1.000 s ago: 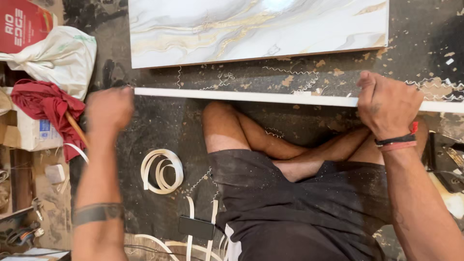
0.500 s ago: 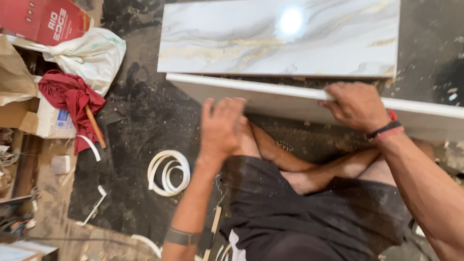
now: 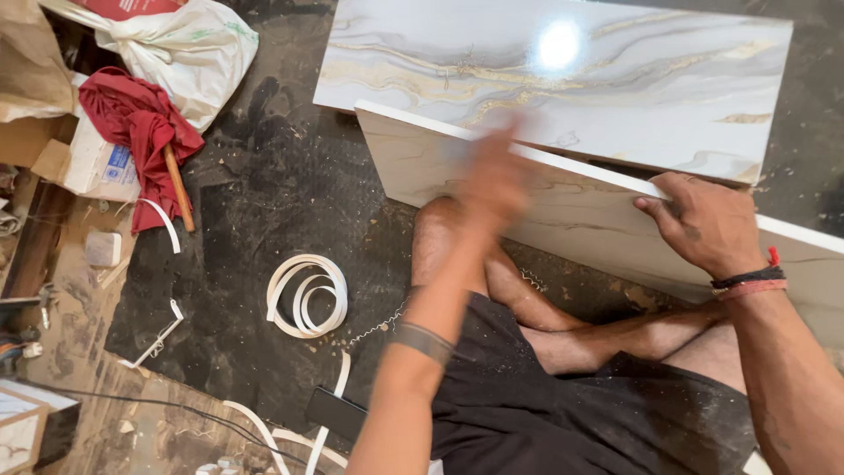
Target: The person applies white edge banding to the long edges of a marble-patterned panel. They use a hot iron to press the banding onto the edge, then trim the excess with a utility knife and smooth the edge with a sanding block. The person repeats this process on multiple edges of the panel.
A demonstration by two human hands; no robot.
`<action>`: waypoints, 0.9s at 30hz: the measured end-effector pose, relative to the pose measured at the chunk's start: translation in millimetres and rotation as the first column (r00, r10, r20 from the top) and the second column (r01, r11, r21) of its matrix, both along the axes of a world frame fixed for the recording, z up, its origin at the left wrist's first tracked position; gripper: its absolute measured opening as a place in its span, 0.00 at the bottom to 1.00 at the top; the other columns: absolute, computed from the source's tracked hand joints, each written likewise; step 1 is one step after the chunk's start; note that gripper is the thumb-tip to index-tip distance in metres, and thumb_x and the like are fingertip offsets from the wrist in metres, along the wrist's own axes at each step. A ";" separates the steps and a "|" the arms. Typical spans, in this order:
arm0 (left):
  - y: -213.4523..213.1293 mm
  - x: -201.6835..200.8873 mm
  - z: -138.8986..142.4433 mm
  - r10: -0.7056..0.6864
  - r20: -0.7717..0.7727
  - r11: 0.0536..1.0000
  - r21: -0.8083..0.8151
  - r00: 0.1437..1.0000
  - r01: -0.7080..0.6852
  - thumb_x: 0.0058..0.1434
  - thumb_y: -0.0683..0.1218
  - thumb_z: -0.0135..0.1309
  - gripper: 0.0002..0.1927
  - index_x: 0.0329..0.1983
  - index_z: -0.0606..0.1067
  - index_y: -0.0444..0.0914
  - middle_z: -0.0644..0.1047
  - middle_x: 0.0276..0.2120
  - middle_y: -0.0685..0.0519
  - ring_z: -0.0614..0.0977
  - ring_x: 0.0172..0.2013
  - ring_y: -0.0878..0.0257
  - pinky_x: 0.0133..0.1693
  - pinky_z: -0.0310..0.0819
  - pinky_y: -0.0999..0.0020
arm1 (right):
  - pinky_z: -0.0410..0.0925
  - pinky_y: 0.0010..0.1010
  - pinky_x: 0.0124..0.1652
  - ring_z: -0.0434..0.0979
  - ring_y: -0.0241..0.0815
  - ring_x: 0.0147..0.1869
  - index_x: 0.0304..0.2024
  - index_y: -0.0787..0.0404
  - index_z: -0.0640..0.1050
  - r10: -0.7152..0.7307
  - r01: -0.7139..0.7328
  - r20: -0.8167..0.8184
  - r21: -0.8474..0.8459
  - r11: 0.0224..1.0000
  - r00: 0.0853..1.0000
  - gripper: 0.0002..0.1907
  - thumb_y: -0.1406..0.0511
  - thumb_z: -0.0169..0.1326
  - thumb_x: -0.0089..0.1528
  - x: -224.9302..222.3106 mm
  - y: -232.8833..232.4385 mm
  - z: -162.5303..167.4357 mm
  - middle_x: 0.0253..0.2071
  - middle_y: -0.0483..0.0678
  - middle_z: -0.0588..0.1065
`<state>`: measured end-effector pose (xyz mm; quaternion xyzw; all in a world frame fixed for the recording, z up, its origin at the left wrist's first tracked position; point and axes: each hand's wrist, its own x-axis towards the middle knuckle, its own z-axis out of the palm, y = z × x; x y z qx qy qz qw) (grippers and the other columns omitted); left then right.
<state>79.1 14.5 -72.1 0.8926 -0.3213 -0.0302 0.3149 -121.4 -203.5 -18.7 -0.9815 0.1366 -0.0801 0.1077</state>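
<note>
Fingers [image 3: 655, 204] of my right hand [image 3: 703, 224] clamp the tilted white marble-patterned panel's [image 3: 563, 207] top edge, my blurred left hand [image 3: 492, 180] unreadable; a loosened hold could drop it onto my crossed legs [image 3: 563, 312].

A single view is given, taken from the head and aimed steeply down at close range. The crossed legs [image 3: 563, 325] are seen at the near edge, the marble-patterned panel [image 3: 563, 79] at the far edge, and a white edge-band coil [image 3: 308, 295] left of centre.
</note>
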 end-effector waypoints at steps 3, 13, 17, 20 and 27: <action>81.3 93.6 -0.5 0.267 0.469 0.959 -0.213 0.842 -0.186 0.75 0.47 0.39 0.22 0.71 0.66 0.42 0.71 0.68 0.47 0.68 0.70 0.47 0.72 0.51 0.41 | 0.70 0.47 0.39 0.80 0.56 0.41 0.50 0.56 0.81 -0.049 0.049 -0.120 0.000 0.999 0.992 0.21 0.49 0.53 0.69 2.9 4.3 1.5 0.35 0.53 0.80; -71.5 -97.1 -8.7 -0.209 0.250 0.949 -0.182 0.946 0.257 0.63 0.44 0.50 0.34 0.75 0.65 0.42 0.62 0.77 0.53 0.64 0.78 0.53 0.79 0.46 0.45 | 0.68 0.48 0.40 0.78 0.57 0.41 0.58 0.54 0.80 0.031 -0.031 -0.009 0.015 0.999 0.999 0.22 0.52 0.51 0.67 5.1 5.4 5.0 0.35 0.51 0.79; -31.8 -36.7 -12.5 -0.121 0.060 0.988 -0.093 0.991 0.126 0.68 0.46 0.45 0.29 0.74 0.65 0.41 0.65 0.74 0.48 0.65 0.74 0.49 0.76 0.47 0.45 | 0.69 0.46 0.39 0.79 0.57 0.42 0.49 0.55 0.81 -0.051 0.053 -0.076 0.020 0.998 0.996 0.22 0.47 0.56 0.65 4.5 7.7 7.5 0.37 0.52 0.80; 72.0 84.1 -0.7 0.214 0.262 0.974 -0.123 0.941 -0.188 0.73 0.47 0.40 0.27 0.74 0.63 0.39 0.66 0.72 0.45 0.65 0.73 0.46 0.73 0.47 0.45 | 0.70 0.46 0.38 0.80 0.56 0.41 0.46 0.57 0.81 -0.113 0.118 -0.140 0.030 0.993 0.984 0.24 0.45 0.59 0.62 4.8 10.1 13.1 0.35 0.52 0.80; -3.5 8.2 2.5 0.153 0.076 0.982 -0.126 0.985 -0.143 0.76 0.50 0.39 0.26 0.74 0.62 0.35 0.67 0.71 0.44 0.63 0.72 0.43 0.72 0.46 0.44 | 0.70 0.46 0.39 0.80 0.58 0.41 0.43 0.61 0.80 -0.114 0.115 -0.144 -0.002 0.993 0.983 0.26 0.45 0.62 0.60 9.1 10.4 4.3 0.35 0.54 0.80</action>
